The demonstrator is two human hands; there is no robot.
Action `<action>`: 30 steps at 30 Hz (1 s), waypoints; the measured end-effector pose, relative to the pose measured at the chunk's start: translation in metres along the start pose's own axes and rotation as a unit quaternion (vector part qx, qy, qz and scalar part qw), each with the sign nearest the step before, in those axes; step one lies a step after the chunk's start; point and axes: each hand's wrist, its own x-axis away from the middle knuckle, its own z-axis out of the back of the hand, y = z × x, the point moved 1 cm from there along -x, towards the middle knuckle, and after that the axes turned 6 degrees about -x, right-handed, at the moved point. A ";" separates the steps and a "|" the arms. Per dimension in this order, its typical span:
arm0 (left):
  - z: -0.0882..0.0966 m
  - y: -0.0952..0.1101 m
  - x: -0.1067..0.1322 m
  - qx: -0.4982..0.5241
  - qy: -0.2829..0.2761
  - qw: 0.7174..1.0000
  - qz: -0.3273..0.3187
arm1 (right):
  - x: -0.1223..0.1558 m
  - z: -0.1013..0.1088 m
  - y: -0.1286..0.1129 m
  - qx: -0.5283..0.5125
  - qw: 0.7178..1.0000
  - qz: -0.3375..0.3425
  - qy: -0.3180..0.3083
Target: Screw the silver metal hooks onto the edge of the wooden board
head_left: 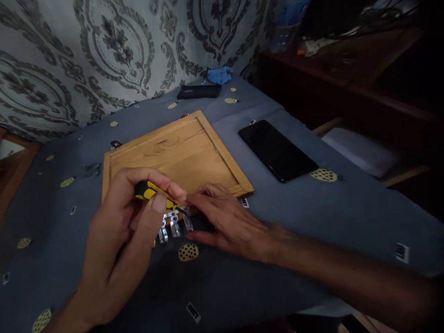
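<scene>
My left hand [126,231] is closed round the yellow and black handle of a screwdriver [152,192]. The dark shaft slopes down to the right, toward a row of shiny metal hooks [174,226] at the near edge of a framed wooden board [173,152]. My right hand [229,219] reaches in from the right, its fingers over the board's edge and its thumb below. They bracket the rightmost hook, and the exact contact is partly hidden. How the tip meets the metal strip is too small to make out.
A black phone [279,150] lies right of the board. Behind the board are a black flat case [199,91] and a crumpled blue cloth [219,75]. Small dark metal pieces [92,169] lie to the left. Dark wooden furniture [329,83] stands at the right, beside the cloth-covered surface [294,222].
</scene>
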 end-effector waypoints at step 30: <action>-0.026 0.006 -0.024 0.384 -0.059 0.920 0.041 | 0.000 0.001 -0.003 0.024 1.000 -0.001 -0.006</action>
